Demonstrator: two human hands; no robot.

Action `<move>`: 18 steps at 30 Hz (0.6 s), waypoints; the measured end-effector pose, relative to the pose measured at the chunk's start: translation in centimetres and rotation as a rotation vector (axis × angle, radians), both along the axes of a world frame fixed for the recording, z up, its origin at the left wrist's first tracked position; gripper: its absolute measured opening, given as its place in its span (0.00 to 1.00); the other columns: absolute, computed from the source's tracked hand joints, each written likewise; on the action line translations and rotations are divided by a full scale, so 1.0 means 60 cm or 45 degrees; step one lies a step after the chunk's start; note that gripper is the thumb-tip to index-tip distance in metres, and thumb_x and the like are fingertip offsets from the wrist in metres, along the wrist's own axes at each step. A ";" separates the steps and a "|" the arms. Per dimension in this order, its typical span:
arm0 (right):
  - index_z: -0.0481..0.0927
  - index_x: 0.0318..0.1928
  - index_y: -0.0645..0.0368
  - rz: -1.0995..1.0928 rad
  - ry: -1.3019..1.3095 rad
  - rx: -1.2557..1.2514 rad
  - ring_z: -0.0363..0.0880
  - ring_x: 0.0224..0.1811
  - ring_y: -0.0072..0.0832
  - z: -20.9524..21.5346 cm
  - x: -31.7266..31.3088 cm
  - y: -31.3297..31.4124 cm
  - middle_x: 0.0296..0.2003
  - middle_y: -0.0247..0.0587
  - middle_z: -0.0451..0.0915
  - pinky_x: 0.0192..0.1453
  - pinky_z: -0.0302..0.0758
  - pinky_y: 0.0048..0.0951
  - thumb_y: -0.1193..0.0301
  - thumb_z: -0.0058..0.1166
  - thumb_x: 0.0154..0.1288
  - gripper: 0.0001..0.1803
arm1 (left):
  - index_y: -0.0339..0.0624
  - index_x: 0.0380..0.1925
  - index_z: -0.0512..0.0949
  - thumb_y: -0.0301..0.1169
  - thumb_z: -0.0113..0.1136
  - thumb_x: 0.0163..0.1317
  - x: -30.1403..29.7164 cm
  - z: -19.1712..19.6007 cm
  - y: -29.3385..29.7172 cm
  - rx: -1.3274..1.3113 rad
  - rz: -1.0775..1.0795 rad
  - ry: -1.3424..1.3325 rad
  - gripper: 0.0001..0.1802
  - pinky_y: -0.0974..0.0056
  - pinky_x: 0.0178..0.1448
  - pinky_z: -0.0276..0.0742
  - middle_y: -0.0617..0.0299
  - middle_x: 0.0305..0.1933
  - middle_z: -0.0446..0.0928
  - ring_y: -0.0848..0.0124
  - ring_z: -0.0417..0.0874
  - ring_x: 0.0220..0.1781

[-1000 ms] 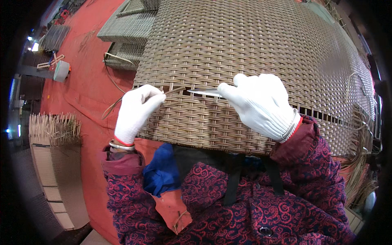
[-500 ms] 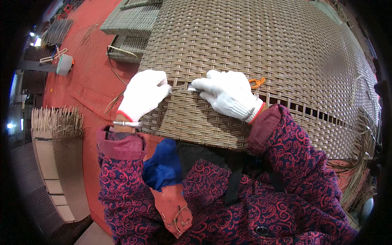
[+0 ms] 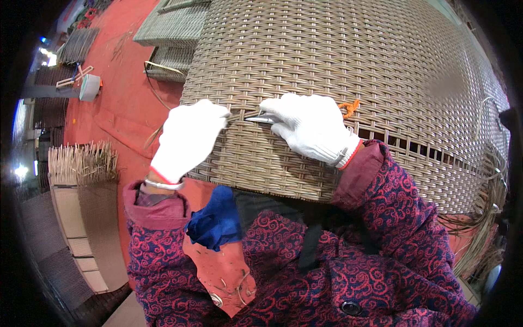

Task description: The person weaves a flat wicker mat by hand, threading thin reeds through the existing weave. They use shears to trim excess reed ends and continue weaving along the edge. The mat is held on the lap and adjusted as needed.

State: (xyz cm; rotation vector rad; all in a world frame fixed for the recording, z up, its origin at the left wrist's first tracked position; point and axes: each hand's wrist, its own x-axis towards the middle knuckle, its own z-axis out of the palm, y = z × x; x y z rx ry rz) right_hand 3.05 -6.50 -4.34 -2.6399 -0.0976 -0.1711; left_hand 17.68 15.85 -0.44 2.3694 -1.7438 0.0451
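Note:
A large panel of brown woven wicker (image 3: 305, 60) lies before me, with a row of open gaps running across its near part. My left hand (image 3: 188, 136), in a white knit glove, is closed at the panel's left side, its fingertips pinching a thin wicker strand (image 3: 234, 116) by the weave. In my right hand (image 3: 313, 128), gloved alike, is a slim pointed metal tool (image 3: 262, 119). The tool's dark tip points left, at the weave near the left fingertips. The rest of the tool is hidden inside the right glove.
An orange tie (image 3: 350, 108) sits on the wicker right of my right hand. Loose strands (image 3: 482, 234) hang at the panel's right end. Other woven pieces (image 3: 173, 32) stand at the far left on the red floor covering (image 3: 128, 103). Blue cloth (image 3: 217, 220) lies near my lap.
My left hand has shifted slightly, its fingers drawn together near the strand. My right hand has turned a little, and the tool's pointed tip now shows more.

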 end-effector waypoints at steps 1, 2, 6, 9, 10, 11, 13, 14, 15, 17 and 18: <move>0.80 0.55 0.46 -0.003 0.028 -0.007 0.85 0.40 0.41 0.000 0.001 0.001 0.39 0.38 0.83 0.41 0.81 0.43 0.60 0.59 0.68 0.17 | 0.45 0.42 0.86 0.31 0.61 0.65 0.005 0.008 0.013 -0.036 0.026 0.174 0.09 0.56 0.43 0.81 0.55 0.41 0.85 0.55 0.86 0.37; 0.80 0.55 0.46 -0.005 0.054 -0.015 0.85 0.40 0.41 0.000 0.002 0.001 0.39 0.38 0.83 0.42 0.81 0.43 0.60 0.58 0.68 0.17 | 0.43 0.44 0.86 0.29 0.61 0.64 0.011 0.013 0.022 -0.073 0.053 0.348 0.10 0.58 0.45 0.82 0.55 0.41 0.85 0.56 0.86 0.39; 0.80 0.55 0.46 0.008 0.035 -0.024 0.85 0.42 0.41 -0.004 -0.001 -0.005 0.39 0.38 0.83 0.43 0.81 0.43 0.60 0.57 0.68 0.16 | 0.37 0.41 0.85 0.23 0.61 0.62 -0.003 -0.019 0.013 -0.172 0.445 0.735 0.09 0.61 0.48 0.81 0.54 0.41 0.86 0.59 0.87 0.42; 0.80 0.45 0.49 -0.003 -0.179 0.048 0.84 0.37 0.42 0.002 -0.017 -0.020 0.35 0.40 0.81 0.38 0.79 0.46 0.62 0.54 0.68 0.10 | 0.39 0.40 0.84 0.24 0.61 0.62 -0.021 -0.051 -0.031 -0.374 0.326 0.430 0.08 0.58 0.49 0.80 0.54 0.40 0.86 0.57 0.86 0.42; 0.81 0.47 0.49 0.002 -0.184 0.038 0.84 0.38 0.42 0.005 -0.024 -0.029 0.35 0.40 0.81 0.39 0.79 0.46 0.62 0.54 0.68 0.11 | 0.38 0.39 0.84 0.23 0.61 0.61 -0.025 -0.057 -0.048 -0.383 0.218 0.204 0.08 0.58 0.50 0.79 0.54 0.39 0.85 0.56 0.86 0.42; 0.81 0.48 0.48 -0.022 -0.144 0.053 0.84 0.38 0.42 0.009 -0.036 -0.035 0.35 0.40 0.81 0.39 0.79 0.46 0.61 0.54 0.68 0.11 | 0.44 0.39 0.84 0.26 0.62 0.59 -0.034 -0.057 -0.058 -0.261 0.196 0.028 0.08 0.53 0.50 0.77 0.54 0.37 0.84 0.50 0.83 0.41; 0.81 0.49 0.47 -0.054 -0.113 0.027 0.84 0.37 0.42 0.017 -0.054 -0.041 0.35 0.39 0.81 0.39 0.79 0.45 0.61 0.55 0.69 0.12 | 0.46 0.44 0.83 0.28 0.63 0.58 -0.041 -0.041 -0.067 -0.087 0.182 -0.203 0.13 0.52 0.48 0.75 0.56 0.35 0.82 0.53 0.82 0.40; 0.81 0.49 0.47 -0.069 -0.117 0.000 0.84 0.37 0.42 0.020 -0.063 -0.041 0.35 0.39 0.81 0.38 0.79 0.45 0.61 0.55 0.69 0.11 | 0.46 0.47 0.83 0.29 0.64 0.58 -0.047 -0.029 -0.066 -0.043 0.170 -0.296 0.15 0.52 0.47 0.74 0.57 0.35 0.82 0.54 0.82 0.40; 0.81 0.49 0.46 -0.085 -0.127 -0.021 0.84 0.36 0.42 0.024 -0.068 -0.041 0.35 0.39 0.81 0.38 0.79 0.44 0.60 0.55 0.69 0.11 | 0.46 0.48 0.82 0.29 0.65 0.58 -0.055 -0.018 -0.066 -0.150 0.135 -0.382 0.16 0.52 0.47 0.74 0.57 0.36 0.82 0.54 0.82 0.40; 0.81 0.49 0.46 -0.101 -0.121 -0.086 0.84 0.35 0.41 0.032 -0.077 -0.041 0.35 0.39 0.81 0.37 0.79 0.43 0.60 0.55 0.70 0.11 | 0.46 0.52 0.82 0.30 0.66 0.57 -0.072 -0.002 -0.072 -0.241 0.117 -0.505 0.20 0.52 0.47 0.74 0.58 0.37 0.82 0.55 0.82 0.41; 0.81 0.48 0.46 -0.107 -0.112 -0.115 0.84 0.34 0.41 0.036 -0.081 -0.042 0.35 0.39 0.81 0.37 0.79 0.43 0.59 0.55 0.70 0.11 | 0.46 0.53 0.81 0.30 0.67 0.57 -0.079 0.000 -0.078 -0.228 0.080 -0.416 0.21 0.52 0.48 0.74 0.58 0.38 0.82 0.56 0.82 0.41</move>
